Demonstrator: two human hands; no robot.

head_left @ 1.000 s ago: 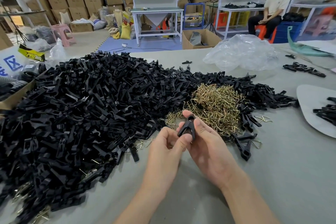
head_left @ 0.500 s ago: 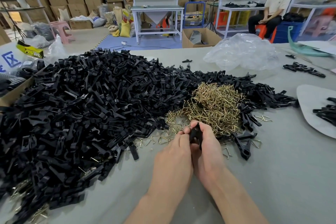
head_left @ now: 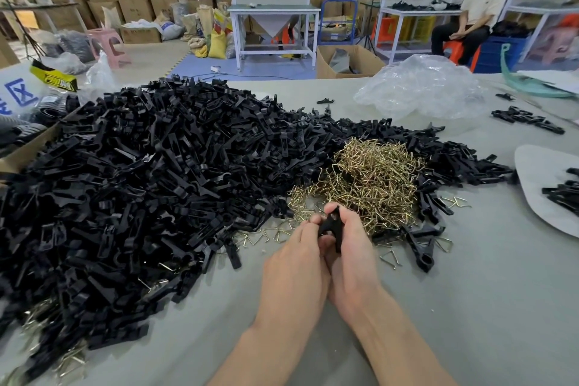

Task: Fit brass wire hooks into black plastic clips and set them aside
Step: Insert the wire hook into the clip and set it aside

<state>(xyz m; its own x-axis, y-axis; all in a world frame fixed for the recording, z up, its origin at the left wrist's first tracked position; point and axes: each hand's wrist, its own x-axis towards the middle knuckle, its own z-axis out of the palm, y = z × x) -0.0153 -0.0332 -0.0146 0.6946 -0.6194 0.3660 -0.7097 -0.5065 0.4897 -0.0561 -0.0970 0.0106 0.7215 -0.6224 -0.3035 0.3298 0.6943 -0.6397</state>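
A black plastic clip (head_left: 332,227) sits between both my hands, just in front of the heap of brass wire hooks (head_left: 372,177). My left hand (head_left: 297,269) grips the clip from the left with thumb and fingers. My right hand (head_left: 352,257) curls round it from the right. Whether a hook is in the clip is hidden by my fingers. A huge pile of black clips (head_left: 141,185) covers the left and middle of the grey table (head_left: 470,307). Loose hooks (head_left: 260,236) lie scattered at the pile's edge.
A crumpled clear plastic bag (head_left: 423,88) lies at the back right. A white sheet (head_left: 542,185) with several clips (head_left: 564,193) is at the right edge. A few clips (head_left: 423,244) lie right of my hands. A cardboard box (head_left: 22,153) stands far left. A person (head_left: 473,12) sits beyond the table.
My hands have closed together over the clip and lowered toward the table. The clip, plainly visible a second ago, is now mostly covered by my fingers.
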